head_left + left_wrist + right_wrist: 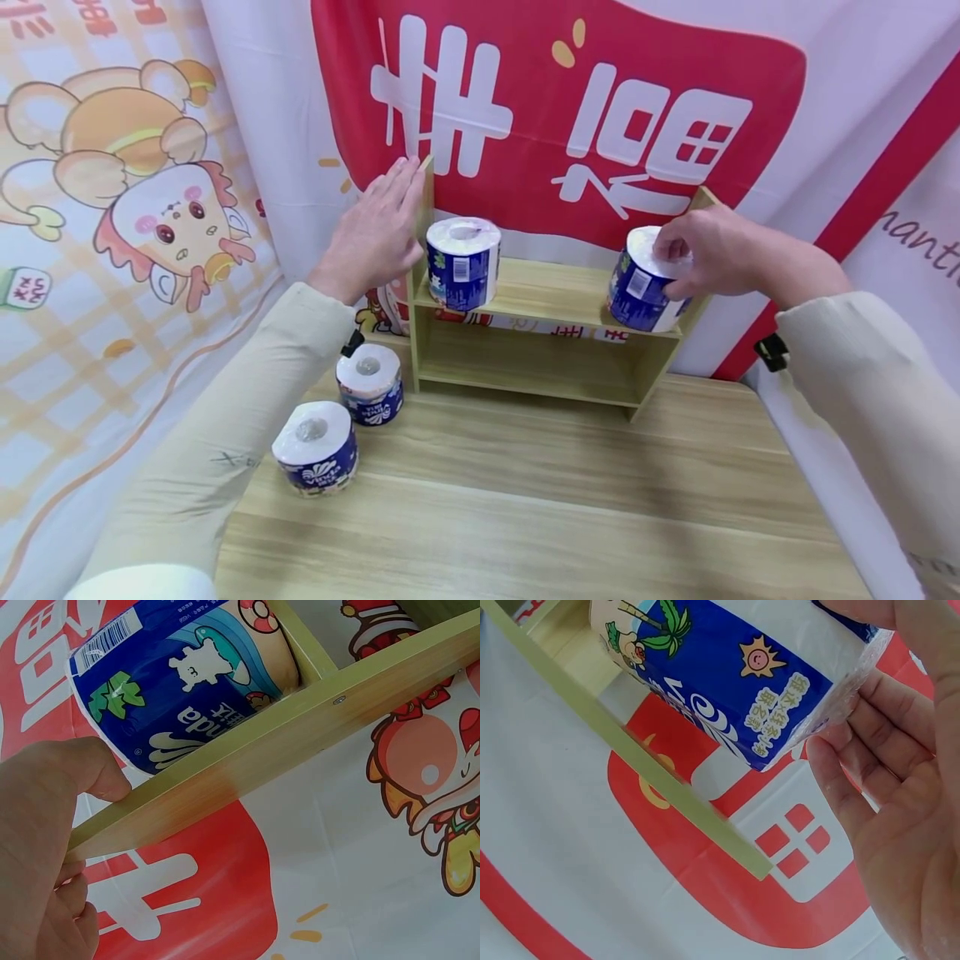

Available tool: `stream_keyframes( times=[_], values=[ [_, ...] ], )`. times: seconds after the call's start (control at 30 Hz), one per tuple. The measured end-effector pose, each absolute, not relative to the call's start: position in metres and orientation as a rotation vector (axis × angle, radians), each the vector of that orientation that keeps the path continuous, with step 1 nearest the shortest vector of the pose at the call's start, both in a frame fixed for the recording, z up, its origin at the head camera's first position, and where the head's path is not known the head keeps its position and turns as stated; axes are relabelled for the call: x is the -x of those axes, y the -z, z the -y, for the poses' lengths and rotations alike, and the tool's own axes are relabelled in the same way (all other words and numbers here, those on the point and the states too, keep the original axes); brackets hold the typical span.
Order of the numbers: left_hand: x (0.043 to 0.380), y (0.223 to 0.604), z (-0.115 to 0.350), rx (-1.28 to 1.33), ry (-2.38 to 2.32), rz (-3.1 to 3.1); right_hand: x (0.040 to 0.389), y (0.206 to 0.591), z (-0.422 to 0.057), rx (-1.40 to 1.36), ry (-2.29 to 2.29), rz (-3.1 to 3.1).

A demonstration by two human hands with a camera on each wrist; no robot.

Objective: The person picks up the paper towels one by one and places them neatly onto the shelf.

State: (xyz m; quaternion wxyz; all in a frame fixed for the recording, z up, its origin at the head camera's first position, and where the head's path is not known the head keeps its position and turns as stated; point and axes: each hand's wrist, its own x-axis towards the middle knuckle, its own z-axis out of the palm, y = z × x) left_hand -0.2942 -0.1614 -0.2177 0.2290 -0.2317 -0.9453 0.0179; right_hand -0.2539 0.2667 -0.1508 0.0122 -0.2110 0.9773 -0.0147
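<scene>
The right hand [723,250] grasps the top of a blue-wrapped paper roll [637,287] at the right end of the wooden shelf [551,287], on its upper board. The left hand [378,229] pinches the shelf's left side panel [217,776] between thumb and fingers, a second roll [453,275] standing just inside it. Left of the shelf and nearer the viewer, a third roll [369,404] and a fourth roll [318,462] stand on the table [525,508].
</scene>
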Motion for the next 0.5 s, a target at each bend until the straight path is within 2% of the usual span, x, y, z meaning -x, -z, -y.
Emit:
stream_keyframes(
  times=[0.5],
  values=[
    [0.293,0.218,0.161,0.641,-0.059,2.603,0.267,0.16,-0.275,0.607,0.094,-3.054]
  ],
)
